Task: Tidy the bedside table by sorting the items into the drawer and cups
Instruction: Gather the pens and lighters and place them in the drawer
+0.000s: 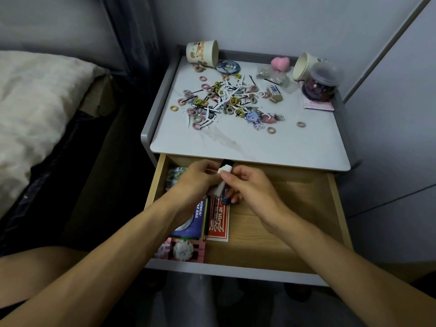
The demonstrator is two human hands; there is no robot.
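Close together over drawer (pixel 295 208), left hand (pixel 197 179), right hand (pixel 253 188), fingers (pixel 236 177) pinching white item (pixel 221 185)

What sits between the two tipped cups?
In the head view, a round badge, a pink heart and clear packets lie between the printed cup and plain cup.

pastel hair ties (pixel 213 100), pink heart (pixel 280 63), white tabletop (pixel 271 142), pale wood drawer (pixel 283 220), red-and-white card (pixel 218 220)
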